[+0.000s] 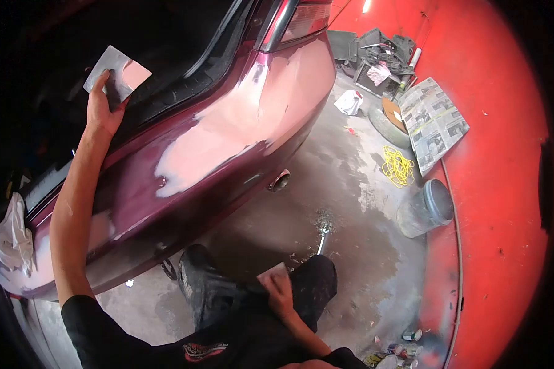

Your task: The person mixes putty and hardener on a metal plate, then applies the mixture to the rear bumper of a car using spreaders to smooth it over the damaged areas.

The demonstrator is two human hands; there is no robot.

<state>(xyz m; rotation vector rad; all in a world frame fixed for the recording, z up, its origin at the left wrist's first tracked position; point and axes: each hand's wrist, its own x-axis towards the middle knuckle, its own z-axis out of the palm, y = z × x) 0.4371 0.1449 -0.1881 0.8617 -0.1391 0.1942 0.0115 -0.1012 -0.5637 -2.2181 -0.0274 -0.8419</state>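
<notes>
My left hand [106,109] is raised over the car's dark opening, its fingers closed on a flat grey square plate [108,64] that has pink paste on its right corner [134,74]. Low by my lap, my right hand [281,296] grips a small flat pinkish piece [271,274]. The maroon car bumper [184,206] runs diagonally across the view between the two hands. A broad smooth pink patch [209,144] with whitish edges covers its upper corner, below the tail light [305,21]. Neither hand touches the bumper's pink patch.
A crumpled cloth [15,237] hangs at the bumper's left end. On the floor at right are a bucket [426,209], yellow cord [398,166], a tire [385,128], a newspaper-covered panel [434,123] and cans [412,335]. An exhaust tip [280,181] protrudes below the bumper.
</notes>
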